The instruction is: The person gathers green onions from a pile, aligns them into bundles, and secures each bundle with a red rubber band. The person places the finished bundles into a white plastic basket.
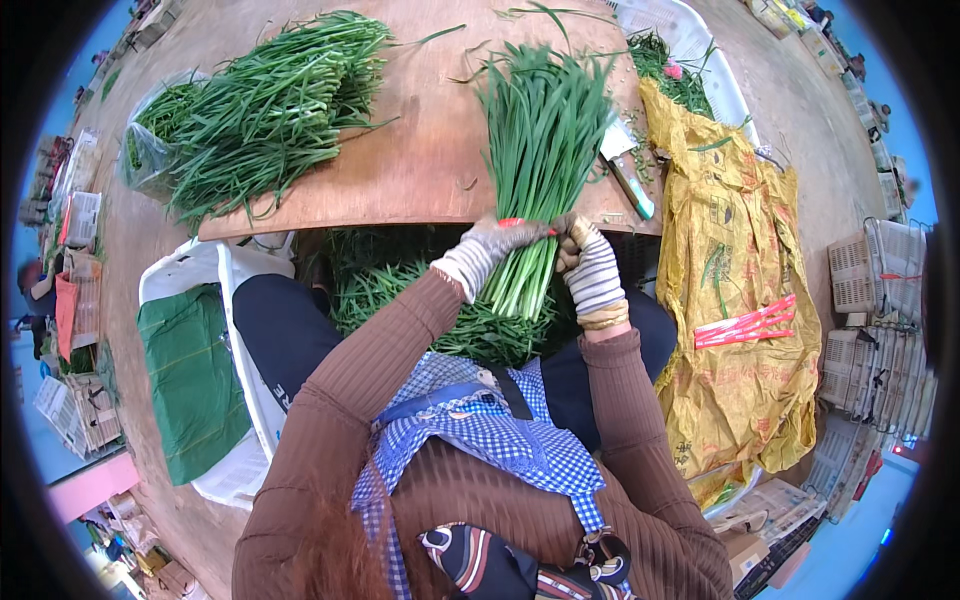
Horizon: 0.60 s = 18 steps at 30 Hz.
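Note:
A thick bunch of long green leafy stems [546, 142], which look like garlic chives, lies over the near edge of the wooden table [427, 165], its pale cut ends pointing at my lap. My left hand [491, 251], in a striped knit glove, grips the bunch near its stem end. A red band [511, 223] shows there, partly covered by my fingers. On the other side my right hand [589, 262], gloved alike, has its fingers pinched at the band's end. Just right of the leaves rests a knife [628, 169] with a white and green handle.
Several stacked green bunches [277, 105] occupy the table's left side beside a clear plastic bag [142, 157]. Loose greens [487, 334] lie below the table between my knees. To the right, red strips [745, 322] lie on a yellow woven sack [739, 247]; a white crate [236, 330] stands left.

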{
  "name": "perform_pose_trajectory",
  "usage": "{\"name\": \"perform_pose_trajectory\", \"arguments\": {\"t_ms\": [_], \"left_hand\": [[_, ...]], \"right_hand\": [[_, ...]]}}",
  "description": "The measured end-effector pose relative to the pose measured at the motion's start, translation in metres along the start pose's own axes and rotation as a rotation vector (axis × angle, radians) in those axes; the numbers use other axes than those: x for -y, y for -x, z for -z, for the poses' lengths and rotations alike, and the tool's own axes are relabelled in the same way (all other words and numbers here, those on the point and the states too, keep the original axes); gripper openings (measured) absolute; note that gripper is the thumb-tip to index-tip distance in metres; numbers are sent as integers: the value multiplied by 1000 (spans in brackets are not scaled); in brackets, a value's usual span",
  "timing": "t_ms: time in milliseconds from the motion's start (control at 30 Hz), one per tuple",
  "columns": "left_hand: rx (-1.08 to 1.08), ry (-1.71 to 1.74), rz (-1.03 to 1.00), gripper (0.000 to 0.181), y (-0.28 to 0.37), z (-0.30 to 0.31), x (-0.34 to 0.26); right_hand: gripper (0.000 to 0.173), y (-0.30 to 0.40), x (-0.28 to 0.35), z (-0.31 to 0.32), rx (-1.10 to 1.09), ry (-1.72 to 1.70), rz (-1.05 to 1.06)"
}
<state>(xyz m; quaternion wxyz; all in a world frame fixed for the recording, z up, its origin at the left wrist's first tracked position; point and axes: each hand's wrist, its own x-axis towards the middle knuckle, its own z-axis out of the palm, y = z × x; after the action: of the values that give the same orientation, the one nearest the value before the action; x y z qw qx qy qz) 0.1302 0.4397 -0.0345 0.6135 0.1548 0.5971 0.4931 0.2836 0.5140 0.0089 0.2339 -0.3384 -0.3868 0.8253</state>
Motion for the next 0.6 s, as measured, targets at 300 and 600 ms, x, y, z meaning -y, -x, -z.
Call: {"name": "perform_pose_trajectory", "arguments": {"t_ms": [300,600], "left_hand": [[283,355,-101,60,65,25,19],[249,221,-219,47,68,21,-38]], "right_hand": [[23,35,-23,-1,258,91,-241],[19,50,33,-40,273,456,105]]}}
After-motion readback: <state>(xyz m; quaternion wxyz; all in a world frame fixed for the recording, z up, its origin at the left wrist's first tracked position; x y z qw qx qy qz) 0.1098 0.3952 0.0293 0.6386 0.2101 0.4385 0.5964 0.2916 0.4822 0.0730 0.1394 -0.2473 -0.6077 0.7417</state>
